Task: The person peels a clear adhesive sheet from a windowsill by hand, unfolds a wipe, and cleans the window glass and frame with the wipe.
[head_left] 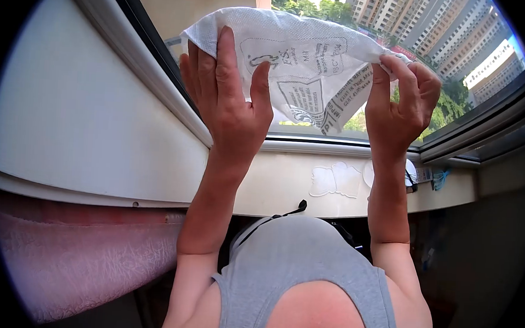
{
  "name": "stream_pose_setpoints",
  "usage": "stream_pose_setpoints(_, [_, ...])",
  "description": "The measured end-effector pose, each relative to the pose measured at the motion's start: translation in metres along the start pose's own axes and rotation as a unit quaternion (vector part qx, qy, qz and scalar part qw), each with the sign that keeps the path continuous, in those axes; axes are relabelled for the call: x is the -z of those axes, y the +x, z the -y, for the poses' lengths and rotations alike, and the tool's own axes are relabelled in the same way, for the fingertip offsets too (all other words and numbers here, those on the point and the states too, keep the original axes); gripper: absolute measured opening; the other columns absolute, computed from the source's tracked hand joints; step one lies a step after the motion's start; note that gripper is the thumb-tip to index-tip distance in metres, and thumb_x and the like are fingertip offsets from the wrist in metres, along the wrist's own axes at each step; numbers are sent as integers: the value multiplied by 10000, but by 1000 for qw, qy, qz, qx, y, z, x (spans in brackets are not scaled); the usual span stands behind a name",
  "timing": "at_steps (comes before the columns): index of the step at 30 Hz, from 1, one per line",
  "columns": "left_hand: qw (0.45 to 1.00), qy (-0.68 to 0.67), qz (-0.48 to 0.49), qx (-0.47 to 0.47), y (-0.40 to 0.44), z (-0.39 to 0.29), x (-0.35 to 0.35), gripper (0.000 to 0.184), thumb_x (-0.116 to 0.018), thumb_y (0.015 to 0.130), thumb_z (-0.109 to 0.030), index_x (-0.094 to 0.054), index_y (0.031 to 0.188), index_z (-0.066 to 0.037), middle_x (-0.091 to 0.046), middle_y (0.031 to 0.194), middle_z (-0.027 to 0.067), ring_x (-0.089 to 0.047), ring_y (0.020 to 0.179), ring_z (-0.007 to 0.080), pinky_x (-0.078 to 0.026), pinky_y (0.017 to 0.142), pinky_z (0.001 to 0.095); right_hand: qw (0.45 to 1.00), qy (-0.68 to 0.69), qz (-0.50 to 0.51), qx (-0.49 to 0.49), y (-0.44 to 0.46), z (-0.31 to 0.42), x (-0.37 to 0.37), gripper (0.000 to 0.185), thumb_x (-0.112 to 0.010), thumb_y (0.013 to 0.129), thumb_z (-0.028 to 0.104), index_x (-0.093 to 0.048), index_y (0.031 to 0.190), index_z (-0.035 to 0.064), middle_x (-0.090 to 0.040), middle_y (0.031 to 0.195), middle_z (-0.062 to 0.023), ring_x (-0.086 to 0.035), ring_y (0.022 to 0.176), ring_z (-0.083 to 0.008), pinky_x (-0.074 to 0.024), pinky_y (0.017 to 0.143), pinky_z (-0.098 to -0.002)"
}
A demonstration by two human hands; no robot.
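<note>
A thin white sheet point(292, 44) with printed text and symbols is held up in front of the window, and light shows through it. My left hand point(227, 97) is at the sheet's left side, fingers spread, with at least one fingertip in front of it and others at its edge. My right hand point(405, 94) pinches the sheet's right corner between thumb and fingers. Between the two hands the sheet's lower part hangs down in a point.
Beyond the window frame point(322, 148) stand tall buildings point(424, 24) and trees. On the sill point(267, 188) lie a clear scalloped item point(336, 181) and small objects near my right forearm. Pink fabric point(92, 250) hangs at the lower left.
</note>
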State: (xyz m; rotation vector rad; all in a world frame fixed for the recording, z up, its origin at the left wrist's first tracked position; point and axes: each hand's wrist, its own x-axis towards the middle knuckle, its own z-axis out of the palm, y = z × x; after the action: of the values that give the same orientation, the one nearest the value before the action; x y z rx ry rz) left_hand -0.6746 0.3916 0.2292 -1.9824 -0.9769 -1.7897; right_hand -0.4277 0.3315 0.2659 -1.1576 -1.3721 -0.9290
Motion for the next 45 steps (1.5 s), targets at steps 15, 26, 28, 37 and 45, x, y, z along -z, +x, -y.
stream_pose_setpoints(15, [988, 101, -47, -108, 57, 3, -53, 1245, -574, 1088, -844, -210, 1833, 85, -250, 1878, 366, -128, 1783, 567, -15, 1405, 739, 920, 368, -127, -57, 35, 32, -19, 457, -672, 1177, 19, -534, 1610, -26, -706, 1556, -269, -689, 1495, -360, -514, 1327, -525])
stream_pose_setpoints(26, [982, 170, 28, -80, -14, 0, -56, 1345, -540, 1057, -919, -275, 1765, 193, -314, 1775, 474, -221, 1730, 637, -82, 1358, 832, 990, -6, 122, 65, -36, 3, -33, 494, -761, 1112, 350, -766, 1527, 83, -651, 1658, -227, -547, 1569, -492, -301, 1326, -639])
stream_pose_setpoints(28, [981, 161, -19, -110, 35, 3, -54, 1407, -577, 1002, -964, -218, 1802, 136, -293, 1804, 439, -218, 1741, 609, -87, 1360, 822, 992, -22, 45, 113, 6, -6, -39, 575, -714, 1151, 413, -674, 1612, 72, -618, 1636, -214, -523, 1523, -439, -344, 1263, -590])
stream_pose_setpoints(37, [978, 157, 23, -137, 60, -9, -52, 1331, -554, 1029, -944, -176, 1858, 27, -297, 1828, 410, -276, 1739, 577, -71, 1387, 777, 990, -38, -29, 134, 56, -19, -42, 626, -671, 1175, 493, -663, 1626, 58, -686, 1569, -199, -614, 1402, -413, -371, 1183, -568])
stream_pose_setpoints(45, [994, 8, 43, -101, 50, -22, -22, 1087, -697, 1073, -768, -419, 1796, -5, -539, 1702, 307, -383, 1702, 505, -122, 1416, 689, 994, 45, -15, 95, 36, -23, -13, 634, -792, 1123, 374, -641, 1600, -15, -709, 1536, -212, -617, 1396, -436, -368, 1262, -620])
